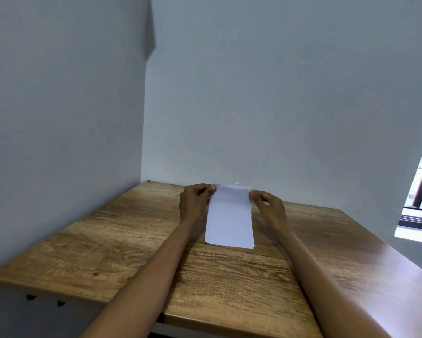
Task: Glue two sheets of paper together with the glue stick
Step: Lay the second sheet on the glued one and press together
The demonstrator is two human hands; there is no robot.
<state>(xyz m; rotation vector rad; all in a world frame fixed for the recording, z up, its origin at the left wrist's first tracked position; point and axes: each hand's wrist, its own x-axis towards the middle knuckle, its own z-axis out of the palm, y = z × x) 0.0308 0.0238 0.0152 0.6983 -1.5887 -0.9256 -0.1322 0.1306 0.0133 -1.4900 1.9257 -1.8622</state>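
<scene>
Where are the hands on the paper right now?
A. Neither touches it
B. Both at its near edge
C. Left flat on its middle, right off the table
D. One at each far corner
D: the left hand and right hand each pinch a far corner of the paper, which lies on the table.

a wooden table (107, 240) set against the wall carries white paper (229, 223).

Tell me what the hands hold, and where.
Left hand and right hand pinch the far corners of the white paper, one at each side.
</scene>
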